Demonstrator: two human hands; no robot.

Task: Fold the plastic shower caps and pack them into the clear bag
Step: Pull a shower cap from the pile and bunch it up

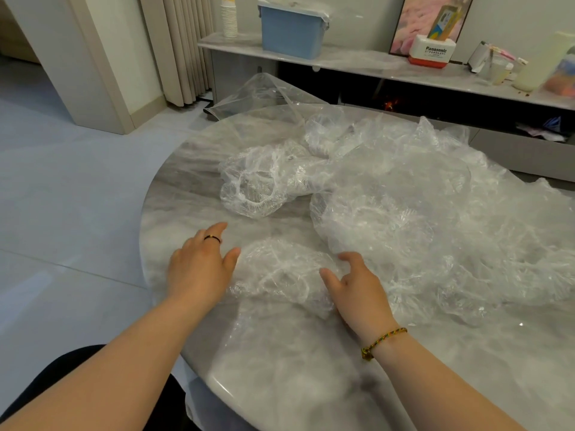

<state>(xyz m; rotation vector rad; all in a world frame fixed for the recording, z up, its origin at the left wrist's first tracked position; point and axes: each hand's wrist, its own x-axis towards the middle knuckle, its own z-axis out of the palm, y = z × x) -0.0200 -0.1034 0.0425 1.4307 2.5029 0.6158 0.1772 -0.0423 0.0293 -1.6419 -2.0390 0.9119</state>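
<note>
From the head camera, the task looks barely begun. No folded cap shows anywhere. A crumpled cap (280,272) lies on the bench (280,377) between the two hands. A second cap (252,185) sits loose beyond the left hand. A big heap (429,225) of unfolded caps spreads beyond and to the right of the right hand. What seems to be the bag (264,91) lies well beyond both hands at the bench's far edge, and I cannot tell whether anything is in it. Judging by this, nearly all the folding and packing is left. The left hand (199,269) lies flat, fingers straight, thumb touching the cap's left edge. The right hand (357,290) rests on its right side, fingers spread and relaxed. Neither hand grips anything, and both forearms reach forward over the bench.
</note>
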